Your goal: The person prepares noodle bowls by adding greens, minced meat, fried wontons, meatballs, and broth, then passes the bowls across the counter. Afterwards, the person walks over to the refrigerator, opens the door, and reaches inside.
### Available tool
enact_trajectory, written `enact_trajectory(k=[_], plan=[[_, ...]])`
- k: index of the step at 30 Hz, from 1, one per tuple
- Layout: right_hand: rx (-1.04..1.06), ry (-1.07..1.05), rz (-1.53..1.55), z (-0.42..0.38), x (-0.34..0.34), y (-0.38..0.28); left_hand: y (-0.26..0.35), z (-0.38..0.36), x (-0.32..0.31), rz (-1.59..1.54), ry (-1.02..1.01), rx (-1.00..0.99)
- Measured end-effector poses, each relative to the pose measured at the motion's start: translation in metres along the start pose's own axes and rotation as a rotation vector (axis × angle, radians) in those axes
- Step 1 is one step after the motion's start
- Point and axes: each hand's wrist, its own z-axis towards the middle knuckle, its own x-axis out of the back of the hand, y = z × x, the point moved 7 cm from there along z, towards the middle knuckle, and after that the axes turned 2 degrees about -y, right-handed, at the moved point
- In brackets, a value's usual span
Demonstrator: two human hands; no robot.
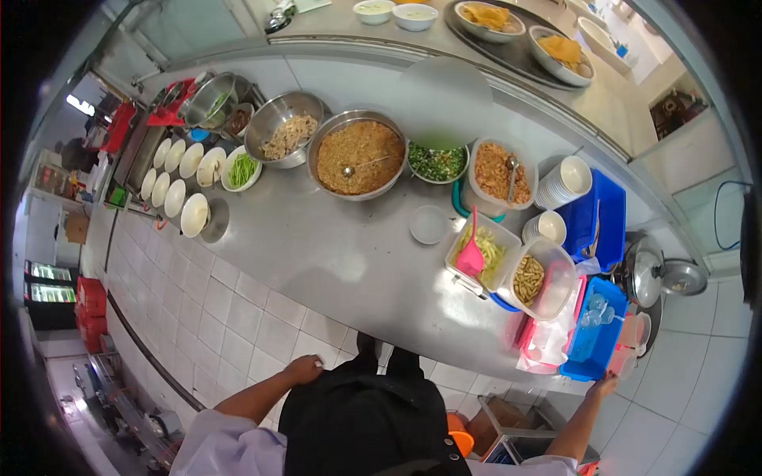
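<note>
My left hand (305, 369) hangs beside my dark apron, in front of the metal counter (317, 262), with its fingers curled; whether anything is in them is too small to tell. At the counter's right end, my right hand (605, 384) is at the near edge of a blue tray (583, 349) that holds clear plastic items. Its fingertips are partly hidden there. Left of that tray lie white paper or plastic sheets (548, 343) on a pink tray. Behind them stand a clear tub of small brown pieces (529, 279) and a tub with a pink scoop (470, 255).
Large bowls of brown mixture (361, 155) and shredded food (290, 136) stand along the wall. Several white bowls (194, 216) line the left end. Stacked bowls (565, 181) and a blue bin (611, 226) sit at the right. A small plate (429, 224) lies mid-counter.
</note>
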Motion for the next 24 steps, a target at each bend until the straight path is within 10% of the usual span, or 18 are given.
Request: enact_trajectory(k=[10,24], plan=[[-0.247,-0.042,-0.185,-0.004,0.011,0.000,-0.246,-0.169,-0.129,0.006,-0.244,0.624],[-0.413,0.117,-0.234,-0.066,0.057,0.008,-0.157,-0.160,-0.286,-0.662,-0.160,0.652]])
